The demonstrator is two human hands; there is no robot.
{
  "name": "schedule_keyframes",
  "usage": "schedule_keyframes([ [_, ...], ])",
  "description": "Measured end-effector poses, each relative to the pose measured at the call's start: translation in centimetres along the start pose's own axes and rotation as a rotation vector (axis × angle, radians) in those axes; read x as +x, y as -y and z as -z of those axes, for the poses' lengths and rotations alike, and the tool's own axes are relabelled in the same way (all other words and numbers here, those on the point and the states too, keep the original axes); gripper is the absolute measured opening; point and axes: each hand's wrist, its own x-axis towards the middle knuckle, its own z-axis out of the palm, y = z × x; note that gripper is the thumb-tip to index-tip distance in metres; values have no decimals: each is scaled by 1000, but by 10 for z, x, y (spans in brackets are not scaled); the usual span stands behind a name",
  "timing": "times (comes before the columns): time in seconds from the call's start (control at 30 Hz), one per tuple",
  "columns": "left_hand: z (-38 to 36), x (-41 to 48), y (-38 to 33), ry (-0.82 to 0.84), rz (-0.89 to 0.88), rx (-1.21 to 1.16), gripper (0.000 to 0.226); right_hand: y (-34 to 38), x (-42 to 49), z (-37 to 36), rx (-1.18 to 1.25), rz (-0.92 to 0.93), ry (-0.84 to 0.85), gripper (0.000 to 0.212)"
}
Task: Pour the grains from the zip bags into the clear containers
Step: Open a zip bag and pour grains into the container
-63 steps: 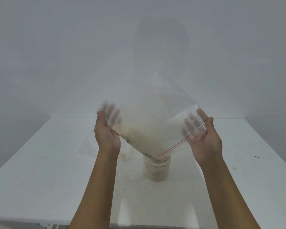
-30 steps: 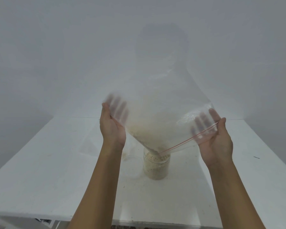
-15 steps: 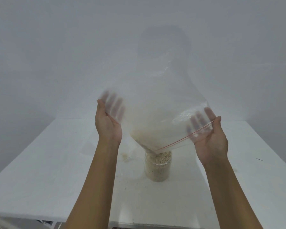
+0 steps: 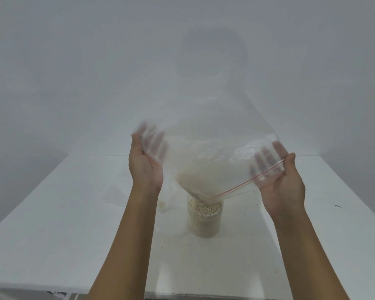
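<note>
At bench (image 4: pixel 52 224) centre, we find the container (image 4: pixel 204 221) fuller than before, nearly brimming — overflow likely; left grip (image 4: pixel 145 167) and right grip (image 4: pixel 281 182) both pinch the zip bag (image 4: pixel 204 161).

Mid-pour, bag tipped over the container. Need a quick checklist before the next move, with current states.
1. Low corner of the zip bag at the container mouth: ok.
2. Grip, left hand and right hand each pinching a bag edge: ok.
3. Container upright on the table: ok.
4. Headroom: not ok, grains sit near the rim.
5. Bag emptied: not ok, a pale mass remains inside.
6. Flow at the mouth: cannot tell, the bag corner covers it.
</note>
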Motion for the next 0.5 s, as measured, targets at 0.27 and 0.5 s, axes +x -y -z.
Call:
schedule_keyframes([
  [0.27,-3,4,-13,11,-29,-5,33,-1,0,-11,16,-5,8,41],
  [0.5,-4,7,-19,16,-20,-27,36,3,-1,-19,10,1,21,40],
])
